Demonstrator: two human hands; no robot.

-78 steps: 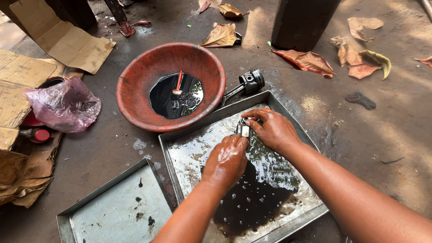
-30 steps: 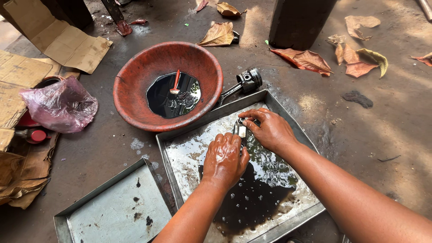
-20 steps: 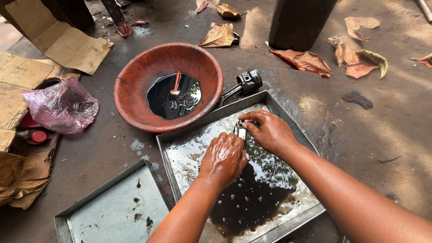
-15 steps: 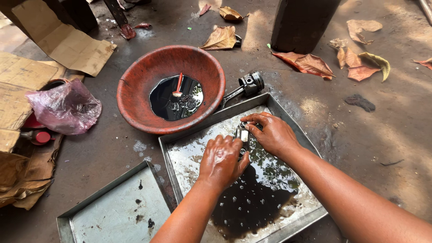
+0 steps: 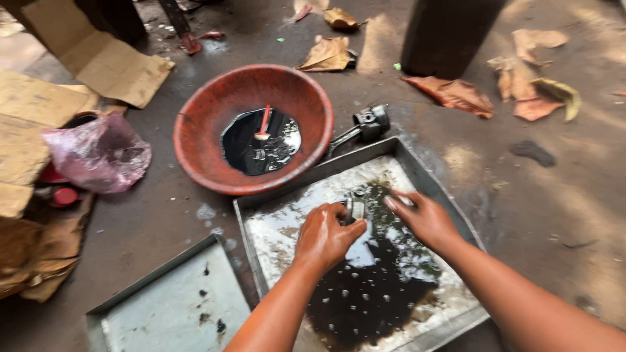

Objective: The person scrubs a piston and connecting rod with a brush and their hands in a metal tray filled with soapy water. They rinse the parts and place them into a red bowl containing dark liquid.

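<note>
Now the left hand (image 5: 324, 236) fingers pinch a small metal part (image 5: 355, 207) over the oily tray (image 5: 427, 175) (right hand (image 5: 424, 218) fingers spread just beside it)

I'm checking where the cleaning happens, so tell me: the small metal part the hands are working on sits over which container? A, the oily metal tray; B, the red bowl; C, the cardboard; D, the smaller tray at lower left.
A: the left hand holds the small metal part over the oily metal tray.

The round basin (image 5: 195, 156) is rust-red with a black pool in it, where a red-handled brush (image 5: 263, 124) stands. Beside the basin, the grey metal tray (image 5: 417, 169) shows silvery patches and glossy black oil. Left of the basin lies a translucent pink bag (image 5: 98, 153); tan cardboard (image 5: 98, 58) beyond.
</note>
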